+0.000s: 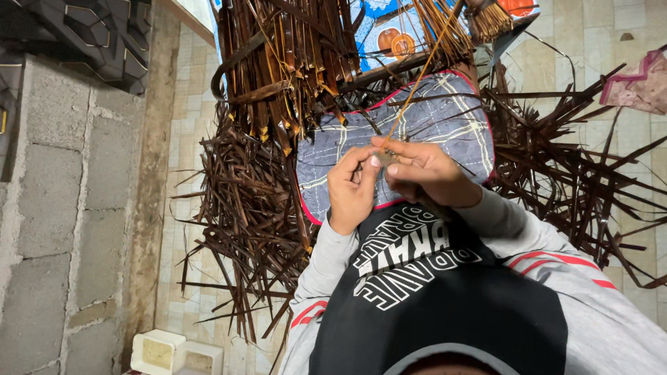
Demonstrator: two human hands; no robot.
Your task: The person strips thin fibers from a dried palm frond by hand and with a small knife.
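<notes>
My left hand [351, 186] and my right hand [425, 171] meet in front of my chest, fingertips pinched together on the near end of a thin tan strip [417, 83]. The strip runs up and away toward a hanging bundle of brown and yellow strips [292, 62]. A grey plaid cushion with red piping [445, 125] lies just beyond my hands. Both hands' fingers are closed on the strip's end.
Heaps of dark brown dried leaf strips [243, 208] spread over the tiled floor to the left and to the right [577, 173]. A grey block wall [62, 208] stands at the left. A white plastic container [158, 351] sits at the bottom left. A pink cloth [643, 83] lies at the far right.
</notes>
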